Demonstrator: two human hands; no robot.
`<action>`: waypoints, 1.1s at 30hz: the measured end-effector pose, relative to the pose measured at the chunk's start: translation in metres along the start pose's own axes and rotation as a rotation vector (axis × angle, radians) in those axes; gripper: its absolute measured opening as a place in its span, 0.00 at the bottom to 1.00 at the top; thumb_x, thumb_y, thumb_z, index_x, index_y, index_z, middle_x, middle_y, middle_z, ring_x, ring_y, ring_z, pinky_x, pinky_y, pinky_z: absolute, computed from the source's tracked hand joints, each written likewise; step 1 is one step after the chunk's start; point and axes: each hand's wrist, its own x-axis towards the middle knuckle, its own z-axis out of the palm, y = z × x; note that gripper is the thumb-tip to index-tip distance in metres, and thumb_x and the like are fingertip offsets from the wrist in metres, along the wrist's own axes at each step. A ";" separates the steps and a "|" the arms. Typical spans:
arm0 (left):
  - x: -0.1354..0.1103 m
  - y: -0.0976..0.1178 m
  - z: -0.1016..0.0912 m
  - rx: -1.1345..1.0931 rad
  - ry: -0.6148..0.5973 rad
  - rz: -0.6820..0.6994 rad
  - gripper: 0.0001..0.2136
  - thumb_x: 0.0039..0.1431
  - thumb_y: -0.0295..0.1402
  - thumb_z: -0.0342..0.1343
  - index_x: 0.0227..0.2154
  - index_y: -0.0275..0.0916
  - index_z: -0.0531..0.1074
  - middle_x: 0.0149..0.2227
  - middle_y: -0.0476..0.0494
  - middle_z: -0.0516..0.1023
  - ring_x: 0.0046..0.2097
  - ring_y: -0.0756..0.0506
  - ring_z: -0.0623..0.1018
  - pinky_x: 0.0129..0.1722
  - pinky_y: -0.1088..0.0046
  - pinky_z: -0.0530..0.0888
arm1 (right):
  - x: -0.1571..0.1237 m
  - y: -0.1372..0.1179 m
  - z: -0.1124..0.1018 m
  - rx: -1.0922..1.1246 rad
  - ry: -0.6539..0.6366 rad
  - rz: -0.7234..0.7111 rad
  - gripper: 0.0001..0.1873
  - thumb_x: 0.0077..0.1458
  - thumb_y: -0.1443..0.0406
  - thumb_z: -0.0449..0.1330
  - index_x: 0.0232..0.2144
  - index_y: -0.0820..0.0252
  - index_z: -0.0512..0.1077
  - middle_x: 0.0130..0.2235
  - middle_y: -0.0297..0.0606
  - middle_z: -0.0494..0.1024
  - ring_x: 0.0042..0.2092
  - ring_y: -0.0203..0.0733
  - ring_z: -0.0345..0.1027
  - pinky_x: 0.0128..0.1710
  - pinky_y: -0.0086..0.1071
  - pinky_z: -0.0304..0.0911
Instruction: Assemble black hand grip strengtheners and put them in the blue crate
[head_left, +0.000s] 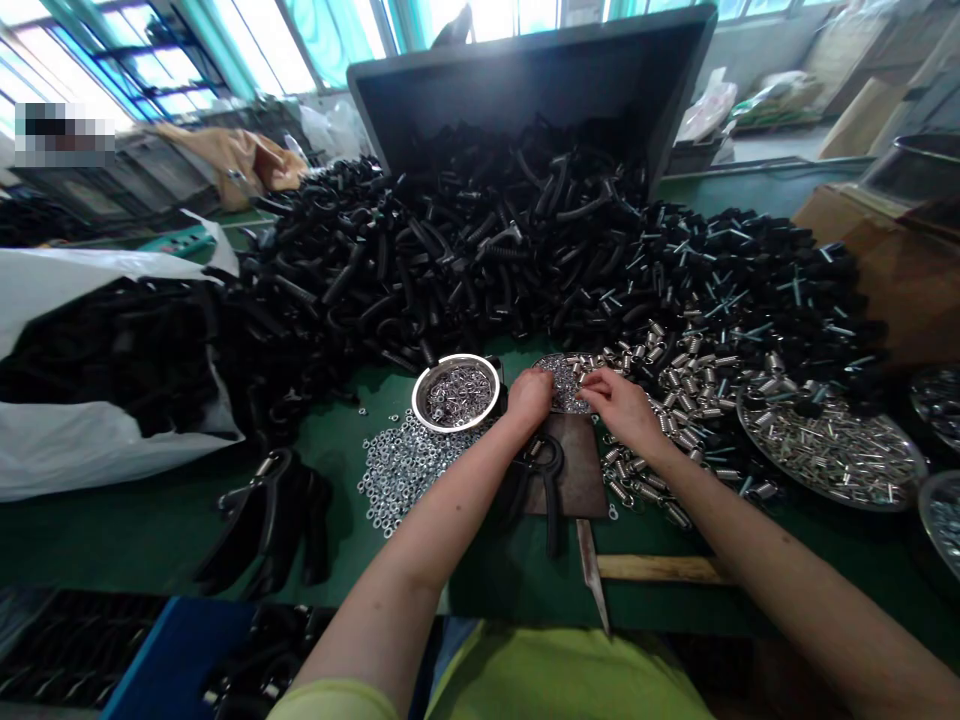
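Observation:
Both hands are over a shallow dish of small shiny metal parts [567, 386], just behind a brown metal plate [581, 465]. My left hand [531, 397] lies at the dish's left edge with its fingers curled closed; what they hold is hidden. At the right side of the dish, my right hand [621, 405] has thumb and fingers pinched together, and anything between them is too small to name. A black spring clamp [553, 470] rests partly on the plate, below my left hand. Left of that hand stands a steel bowl [421, 413] of small metal parts.
Nuts [390, 470] lie heaped by the bowl, springs [686, 385] to the right. A hammer [660, 569] lies in front. Black clamp parts [450, 260] pile up behind, before a tipped grey bin [525, 85]. A tray of metal pins [840, 460] stands right; assembled clamps [270, 525] lie left.

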 end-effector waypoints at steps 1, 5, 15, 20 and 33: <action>0.001 0.000 0.002 -0.024 0.004 -0.002 0.06 0.54 0.30 0.55 0.33 0.36 0.75 0.38 0.39 0.75 0.43 0.43 0.72 0.45 0.69 0.67 | -0.006 0.000 -0.001 0.034 -0.009 0.008 0.07 0.54 0.64 0.55 0.36 0.58 0.69 0.34 0.34 0.79 0.35 0.38 0.72 0.36 0.31 0.64; -0.001 -0.002 0.002 -0.144 0.029 -0.020 0.07 0.55 0.30 0.52 0.33 0.36 0.75 0.39 0.38 0.75 0.44 0.43 0.73 0.46 0.69 0.66 | -0.028 -0.004 0.002 0.137 -0.087 0.020 0.07 0.53 0.63 0.55 0.32 0.59 0.71 0.31 0.35 0.78 0.31 0.38 0.72 0.31 0.30 0.64; -0.013 -0.006 -0.014 -0.607 0.030 -0.148 0.07 0.52 0.30 0.54 0.34 0.35 0.73 0.32 0.45 0.77 0.32 0.49 0.75 0.32 0.74 0.71 | -0.035 -0.031 0.027 0.058 -0.223 -0.145 0.03 0.50 0.68 0.59 0.27 0.59 0.74 0.33 0.34 0.75 0.36 0.37 0.68 0.40 0.31 0.60; -0.057 -0.017 -0.031 -1.098 -0.015 -0.264 0.10 0.49 0.33 0.58 0.34 0.34 0.71 0.33 0.43 0.77 0.30 0.51 0.75 0.25 0.78 0.70 | -0.025 -0.030 0.032 -0.031 -0.275 -0.200 0.04 0.50 0.69 0.59 0.28 0.59 0.75 0.33 0.35 0.74 0.36 0.38 0.67 0.39 0.31 0.59; -0.136 -0.034 -0.035 -1.090 -0.056 -0.350 0.11 0.48 0.38 0.60 0.30 0.35 0.72 0.29 0.45 0.77 0.29 0.50 0.73 0.27 0.76 0.68 | -0.006 -0.045 0.034 -0.317 -0.447 -0.167 0.03 0.48 0.66 0.61 0.28 0.56 0.75 0.32 0.34 0.77 0.36 0.39 0.69 0.34 0.29 0.57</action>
